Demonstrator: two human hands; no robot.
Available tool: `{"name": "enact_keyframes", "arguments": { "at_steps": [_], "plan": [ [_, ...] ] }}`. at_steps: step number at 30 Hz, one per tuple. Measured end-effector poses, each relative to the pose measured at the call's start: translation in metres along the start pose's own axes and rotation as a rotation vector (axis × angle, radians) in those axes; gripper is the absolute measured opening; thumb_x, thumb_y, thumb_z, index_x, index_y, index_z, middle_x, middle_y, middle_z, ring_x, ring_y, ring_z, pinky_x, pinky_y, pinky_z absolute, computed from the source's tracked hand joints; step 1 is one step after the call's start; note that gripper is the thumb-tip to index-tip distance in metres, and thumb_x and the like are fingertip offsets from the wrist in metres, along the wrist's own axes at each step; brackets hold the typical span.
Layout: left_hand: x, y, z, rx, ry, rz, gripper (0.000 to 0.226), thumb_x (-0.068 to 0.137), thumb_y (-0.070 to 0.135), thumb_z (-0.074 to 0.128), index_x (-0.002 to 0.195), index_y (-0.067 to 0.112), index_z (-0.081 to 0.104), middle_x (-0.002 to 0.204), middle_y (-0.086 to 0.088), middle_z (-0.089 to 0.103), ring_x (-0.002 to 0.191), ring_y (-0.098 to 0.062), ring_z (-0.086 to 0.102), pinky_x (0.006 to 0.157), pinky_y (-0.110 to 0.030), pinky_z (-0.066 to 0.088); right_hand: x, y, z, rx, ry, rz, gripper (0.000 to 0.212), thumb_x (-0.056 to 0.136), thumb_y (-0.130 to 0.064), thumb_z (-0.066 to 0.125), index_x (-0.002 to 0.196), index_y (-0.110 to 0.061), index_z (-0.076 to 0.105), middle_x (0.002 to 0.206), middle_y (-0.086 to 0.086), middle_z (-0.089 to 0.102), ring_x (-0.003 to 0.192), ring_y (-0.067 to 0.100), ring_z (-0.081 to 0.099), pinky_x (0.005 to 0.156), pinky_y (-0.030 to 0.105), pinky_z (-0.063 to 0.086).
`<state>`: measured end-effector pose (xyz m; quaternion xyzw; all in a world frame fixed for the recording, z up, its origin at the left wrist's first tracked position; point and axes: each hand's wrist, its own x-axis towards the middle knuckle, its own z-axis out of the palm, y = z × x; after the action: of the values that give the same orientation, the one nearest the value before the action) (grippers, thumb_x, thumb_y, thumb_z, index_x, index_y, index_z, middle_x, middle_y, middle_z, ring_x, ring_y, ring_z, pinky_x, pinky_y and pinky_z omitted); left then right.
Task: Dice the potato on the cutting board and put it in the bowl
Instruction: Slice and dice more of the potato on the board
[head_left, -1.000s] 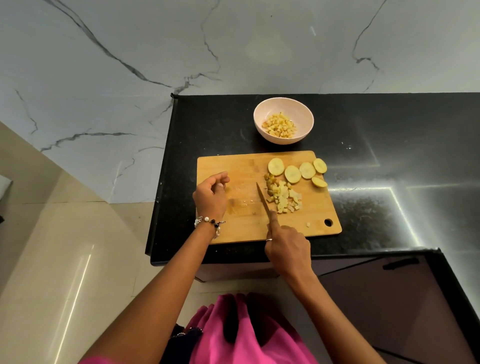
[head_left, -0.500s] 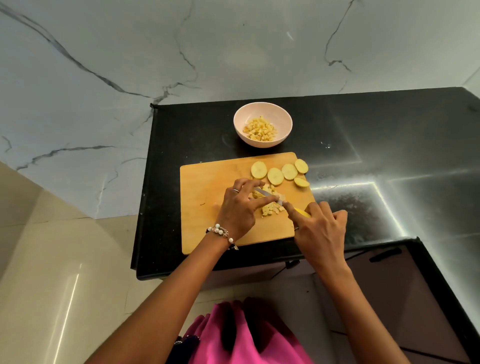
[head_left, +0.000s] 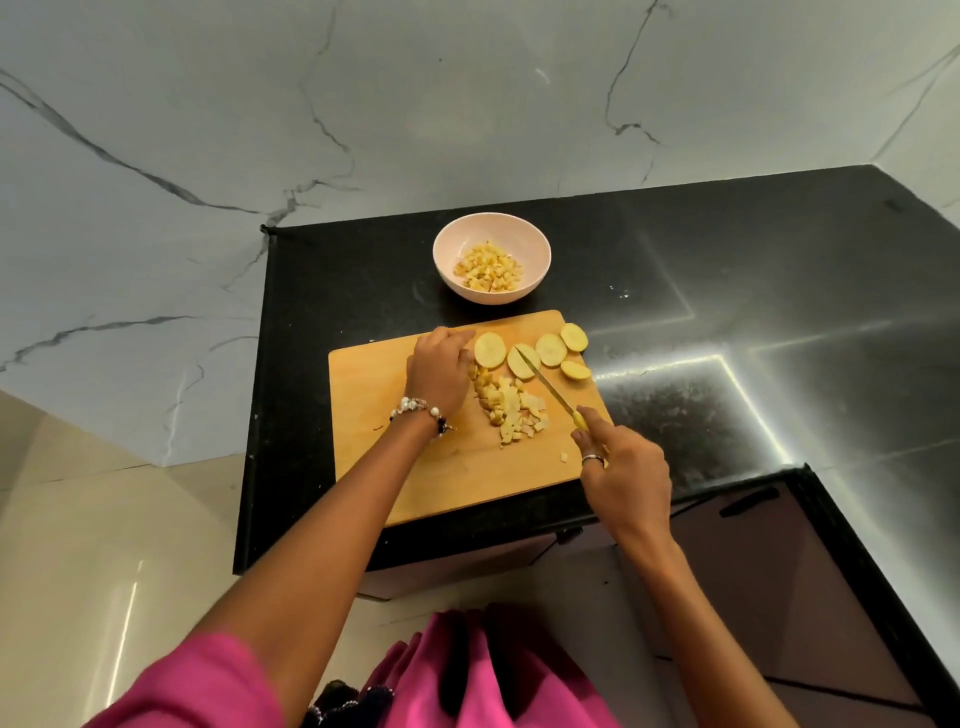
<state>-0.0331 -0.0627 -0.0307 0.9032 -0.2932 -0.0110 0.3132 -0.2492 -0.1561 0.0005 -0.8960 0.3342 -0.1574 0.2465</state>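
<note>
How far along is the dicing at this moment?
Done: a first batch of diced potato sits in the bowl.

In hand: a diced pile lies on the cutting board; the right hand holds the knife, the left hand reaches the slices.

Left: dicing the five slices, moving everything into the bowl.

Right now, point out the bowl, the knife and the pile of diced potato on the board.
bowl (head_left: 535, 244): head view, on its bare inner wall at the right.
knife (head_left: 545, 383): head view, on the middle of the blade.
pile of diced potato (head_left: 506, 402): head view, on the heap's centre.

knife (head_left: 545, 384) over potato slices (head_left: 521, 361)
</note>
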Motion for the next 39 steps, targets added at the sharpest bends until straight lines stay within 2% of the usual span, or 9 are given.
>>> {"name": "enact_keyframes", "arguments": {
  "at_steps": [5, 8, 12, 20, 23, 26, 33, 37, 39],
  "plan": [
    [0.036, 0.013, -0.001, 0.061, -0.266, -0.126, 0.055, 0.081, 0.038, 0.069, 0.13, 0.017, 0.054, 0.118, -0.008, 0.058, 0.106, -0.024, 0.056, 0.089, -0.037, 0.05, -0.003, -0.011, 0.014, 0.164, 0.026, 0.138, 0.038, 0.094, -0.029, 0.055, 0.13, -0.017, 0.056, 0.098, 0.009, 0.071, 0.069, 0.023, 0.063, 0.064, 0.038, 0.052],
    [0.046, 0.021, -0.001, 0.115, -0.335, -0.14, 0.059, 0.072, 0.036, 0.078, 0.124, 0.016, 0.059, 0.118, -0.007, 0.06, 0.105, -0.024, 0.057, 0.088, -0.038, 0.051, 0.001, -0.013, 0.017, 0.183, 0.025, 0.149, 0.039, 0.094, -0.03, 0.055, 0.13, -0.016, 0.056, 0.096, 0.008, 0.071, 0.078, 0.023, 0.065, 0.068, 0.036, 0.053],
    [0.053, 0.026, -0.003, -0.008, -0.377, -0.268, 0.053, 0.069, 0.028, 0.082, 0.116, 0.015, 0.062, 0.111, -0.006, 0.063, 0.101, -0.023, 0.059, 0.088, -0.04, 0.052, 0.007, -0.016, 0.02, 0.166, 0.04, 0.141, 0.039, 0.094, -0.03, 0.055, 0.13, -0.015, 0.055, 0.09, 0.007, 0.071, 0.066, 0.019, 0.06, 0.06, 0.031, 0.047],
    [0.049, 0.024, -0.025, -0.486, -0.241, -0.529, 0.012, 0.075, 0.018, 0.077, 0.081, 0.016, 0.067, 0.086, 0.0, 0.066, 0.08, -0.014, 0.064, 0.075, -0.032, 0.057, 0.01, -0.03, 0.029, 0.199, 0.031, 0.04, 0.038, 0.094, -0.021, 0.054, 0.131, -0.01, 0.054, 0.075, 0.005, 0.068, 0.05, 0.001, 0.042, 0.047, 0.015, 0.028],
    [0.042, 0.012, -0.044, -0.625, -0.139, -0.638, 0.014, 0.077, 0.022, 0.076, 0.088, 0.017, 0.069, 0.089, -0.001, 0.068, 0.078, -0.013, 0.066, 0.071, -0.031, 0.058, -0.001, -0.04, 0.037, 0.245, -0.043, -0.024, 0.039, 0.094, -0.017, 0.054, 0.131, -0.007, 0.052, 0.087, 0.008, 0.07, 0.061, 0.008, 0.053, 0.052, 0.022, 0.039],
    [0.029, -0.006, -0.057, -0.651, 0.012, -0.702, 0.014, 0.079, 0.021, 0.073, 0.092, 0.017, 0.069, 0.089, 0.0, 0.068, 0.079, -0.013, 0.065, 0.066, -0.027, 0.056, -0.014, -0.051, 0.051, 0.228, -0.123, -0.094, 0.038, 0.094, -0.014, 0.052, 0.13, -0.003, 0.052, 0.095, 0.014, 0.069, 0.081, 0.027, 0.063, 0.067, 0.041, 0.05],
    [-0.026, -0.023, -0.06, -0.62, 0.01, -0.738, 0.019, 0.078, 0.02, 0.074, 0.097, 0.017, 0.071, 0.089, 0.0, 0.069, 0.066, -0.011, 0.065, 0.065, -0.023, 0.056, -0.008, -0.05, 0.062, 0.071, -0.174, -0.056, 0.043, 0.094, -0.007, 0.046, 0.136, 0.0, 0.044, 0.096, 0.019, 0.067, 0.088, 0.035, 0.06, 0.069, 0.04, 0.045],
    [-0.043, -0.022, -0.051, -0.492, -0.059, -0.647, 0.027, 0.079, 0.018, 0.074, 0.106, 0.017, 0.07, 0.096, -0.001, 0.068, 0.061, -0.008, 0.063, 0.052, -0.014, 0.051, -0.004, -0.051, 0.058, 0.05, -0.142, -0.067, 0.041, 0.096, -0.012, 0.046, 0.136, 0.0, 0.045, 0.099, 0.02, 0.067, 0.089, 0.036, 0.06, 0.07, 0.04, 0.044],
    [-0.049, -0.02, -0.046, -0.408, -0.046, -0.581, 0.03, 0.079, 0.016, 0.073, 0.109, 0.014, 0.069, 0.1, -0.004, 0.069, 0.067, -0.012, 0.066, 0.055, -0.016, 0.054, -0.006, -0.055, 0.055, 0.086, -0.132, -0.096, 0.041, 0.096, -0.013, 0.047, 0.135, -0.001, 0.046, 0.099, 0.02, 0.067, 0.089, 0.035, 0.06, 0.071, 0.04, 0.046]
  ]
}}
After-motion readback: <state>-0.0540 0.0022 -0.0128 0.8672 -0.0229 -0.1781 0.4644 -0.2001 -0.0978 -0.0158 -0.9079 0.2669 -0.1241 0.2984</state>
